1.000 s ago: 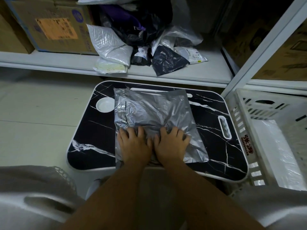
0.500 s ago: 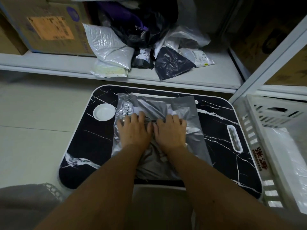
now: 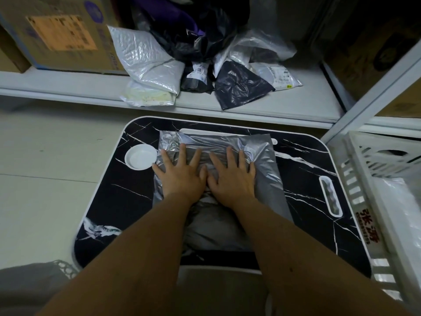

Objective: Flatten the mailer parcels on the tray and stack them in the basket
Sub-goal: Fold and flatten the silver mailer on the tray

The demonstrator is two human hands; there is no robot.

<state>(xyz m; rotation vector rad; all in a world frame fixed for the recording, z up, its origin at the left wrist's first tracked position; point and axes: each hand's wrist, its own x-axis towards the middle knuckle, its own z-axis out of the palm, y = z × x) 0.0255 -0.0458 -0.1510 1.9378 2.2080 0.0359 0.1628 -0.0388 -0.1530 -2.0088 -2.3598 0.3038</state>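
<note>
Flattening step: left hand & right hand, fingers splayed, gripping nothing, press silver mailer on tray. Next prob: lift into basket.

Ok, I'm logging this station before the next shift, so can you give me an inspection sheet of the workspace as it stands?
Surface: black marble-pattern tray, white rim, on a pale floor.
Job's things: grey mailer lying crumpled on the tray; white basket beside the tray's right edge, pale bag inside.
Clutter: heap of silver, black and clear parcels on the shelf; white round dish set in the tray.
Grippers: left hand and right hand pressing flat on the mailer, fingers spread.
Cables: nothing seen.
Surroundings: cardboard box on the shelf.
</note>
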